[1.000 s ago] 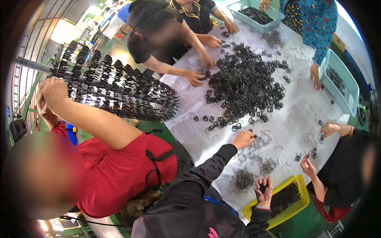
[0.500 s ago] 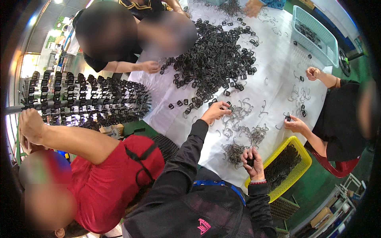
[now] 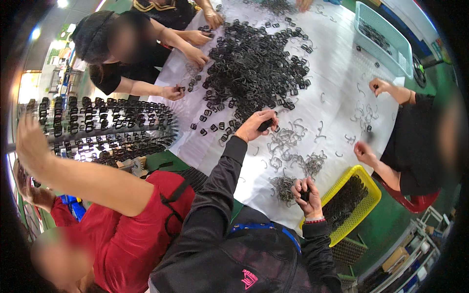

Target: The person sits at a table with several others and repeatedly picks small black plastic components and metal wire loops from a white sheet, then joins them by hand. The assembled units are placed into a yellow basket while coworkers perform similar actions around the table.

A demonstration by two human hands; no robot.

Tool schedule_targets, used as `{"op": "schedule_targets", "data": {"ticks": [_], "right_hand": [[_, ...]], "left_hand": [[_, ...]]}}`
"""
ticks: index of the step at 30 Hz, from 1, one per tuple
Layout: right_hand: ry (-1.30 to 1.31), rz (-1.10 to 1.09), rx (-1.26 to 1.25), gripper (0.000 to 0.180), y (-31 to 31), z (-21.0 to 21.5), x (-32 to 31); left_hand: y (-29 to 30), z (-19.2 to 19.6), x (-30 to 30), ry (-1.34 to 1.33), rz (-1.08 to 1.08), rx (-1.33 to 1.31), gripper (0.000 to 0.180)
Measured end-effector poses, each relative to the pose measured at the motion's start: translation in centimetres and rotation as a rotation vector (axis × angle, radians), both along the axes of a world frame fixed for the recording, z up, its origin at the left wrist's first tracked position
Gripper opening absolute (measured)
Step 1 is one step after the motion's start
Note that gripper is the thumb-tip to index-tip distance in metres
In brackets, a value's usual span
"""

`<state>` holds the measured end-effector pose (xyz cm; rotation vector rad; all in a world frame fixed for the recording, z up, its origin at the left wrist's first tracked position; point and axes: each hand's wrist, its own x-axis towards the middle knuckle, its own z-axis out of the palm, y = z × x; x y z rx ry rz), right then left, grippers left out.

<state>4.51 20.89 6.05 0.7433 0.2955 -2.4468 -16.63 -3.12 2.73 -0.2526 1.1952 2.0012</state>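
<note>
My left hand (image 3: 255, 125) is at the near edge of a large pile of black plastic buckles (image 3: 254, 68), its fingers closed round a black buckle (image 3: 265, 125). Just beyond its fingertips lie loose grey curved wire pieces (image 3: 288, 136). My right hand (image 3: 311, 198) is raised near the table's front edge, palm up with fingers curled over a small black piece (image 3: 304, 195), probably a buckle, partly hidden. Beside that hand sits a tight heap of wire pieces (image 3: 282, 189). A yellow basket (image 3: 375, 193) holding many black pieces stands to its right.
Across the white-covered table (image 3: 337, 107) several co-workers handle small parts. A light blue basket (image 3: 403, 61) stands at the far right. At left, a person in red (image 3: 122, 234) reaches to a rack (image 3: 112, 124) hung with black buckles, close to my left arm.
My left hand has shifted slightly left and up, and a black buckle now shows in its fingers. My right hand has barely moved. The red-sleeved arm and other co-workers' hands have moved.
</note>
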Motion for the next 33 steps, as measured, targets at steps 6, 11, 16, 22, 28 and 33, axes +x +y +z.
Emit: {"op": "schedule_targets", "data": {"ticks": [6,11,16,22,28,33], "right_hand": [[-0.072,-0.084,-0.019,0.031,-0.7,-1.3,2.6],[-0.076,-0.187,-0.112,0.041,0.1,-1.2,5.1],[-0.035,-0.27,-0.16,0.034,1.9,-1.8,5.9],[-0.072,-0.192,0.172,0.033,9.7,0.5,11.9],[-0.094,-0.433,0.194,0.06,15.4,2.2,17.3],[-0.303,-0.383,0.382,0.08,17.8,0.4,19.1]], "left_hand": [[3.2,-6.4,0.6,0.86,-0.44,-1.124,0.024],[3.0,-9.9,2.7,0.926,-0.686,-1.418,0.035],[4.4,-5.7,3.2,0.919,-0.573,-1.111,0.024],[14.5,3.7,11.2,0.852,-0.837,-0.565,0.02],[25.0,7.5,21.2,0.941,-0.975,-0.326,0.027],[27.0,10.3,27.1,1.198,-0.91,-0.381,0.062]]}}
